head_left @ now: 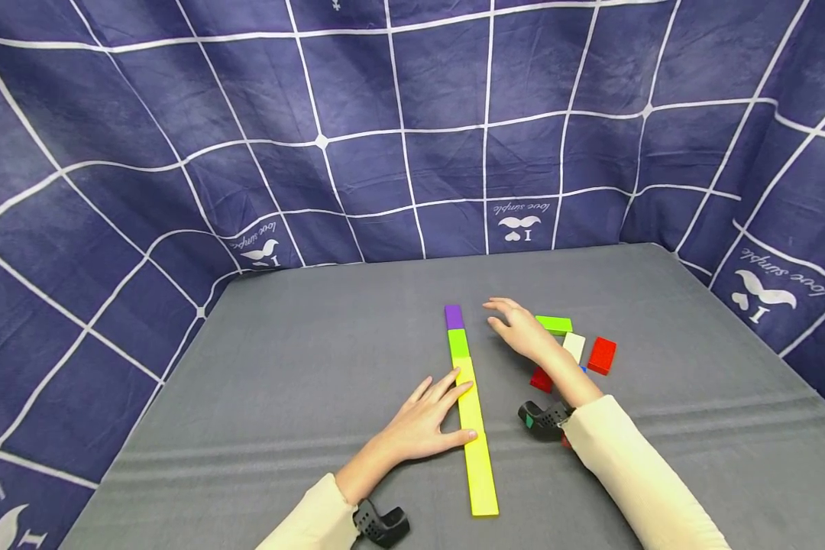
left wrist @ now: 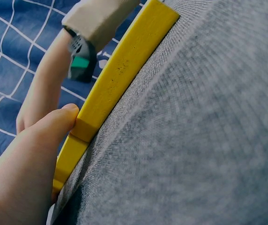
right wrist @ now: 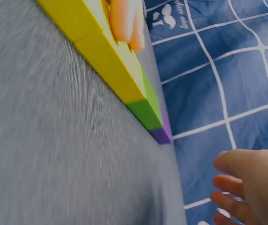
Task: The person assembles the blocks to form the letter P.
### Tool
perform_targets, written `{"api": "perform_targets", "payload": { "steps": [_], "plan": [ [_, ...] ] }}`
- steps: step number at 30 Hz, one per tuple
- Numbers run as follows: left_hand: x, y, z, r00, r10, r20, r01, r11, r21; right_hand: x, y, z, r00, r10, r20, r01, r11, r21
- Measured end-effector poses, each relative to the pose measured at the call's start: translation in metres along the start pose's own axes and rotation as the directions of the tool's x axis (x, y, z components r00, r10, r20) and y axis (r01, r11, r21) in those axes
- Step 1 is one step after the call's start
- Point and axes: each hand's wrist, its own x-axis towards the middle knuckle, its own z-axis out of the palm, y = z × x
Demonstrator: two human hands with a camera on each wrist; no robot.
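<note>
A straight row of blocks lies on the grey cloth, running away from the front. Two long yellow blocks, the nearer one [head_left: 481,481] and the farther one [head_left: 473,412], meet end to end. Beyond them come a green block [head_left: 457,344] and a purple block [head_left: 454,317] at the far end. My left hand [head_left: 419,424] rests on the yellow blocks with fingers spread, its thumb near their seam, which shows in the left wrist view. To the right of the purple end, my right hand [head_left: 522,332] hovers with loosely bent fingers and nothing in them.
Under and beside the right forearm lie loose blocks: a green one [head_left: 554,325], a white one [head_left: 574,347], a red one [head_left: 601,356] and another red one [head_left: 541,380]. Part of a blue piece shows there. A blue checked curtain [head_left: 357,176] hangs behind the grey surface [head_left: 302,344].
</note>
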Motion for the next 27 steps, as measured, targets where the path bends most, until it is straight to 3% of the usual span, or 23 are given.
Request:
{"api": "perform_targets", "payload": {
  "steps": [12, 21, 27],
  "plan": [
    [-0.001, -0.001, 0.001, 1.0, 0.004, 0.0, -0.004, 1.0, 0.002, -0.036, 0.024, -0.023, 0.994, 0.104, -0.028, -0.106, 0.99, -0.096],
    [0.0, -0.001, 0.0, 1.0, 0.008, 0.0, -0.008, 1.0, -0.004, -0.043, 0.036, -0.028, 0.978, 0.177, -0.112, -0.196, 0.961, -0.195],
    [0.0, -0.001, -0.001, 1.0, 0.013, -0.005, -0.013, 1.0, -0.003, -0.045, 0.039, -0.028, 0.969, 0.227, -0.099, -0.244, 0.942, -0.232]
  ]
}}
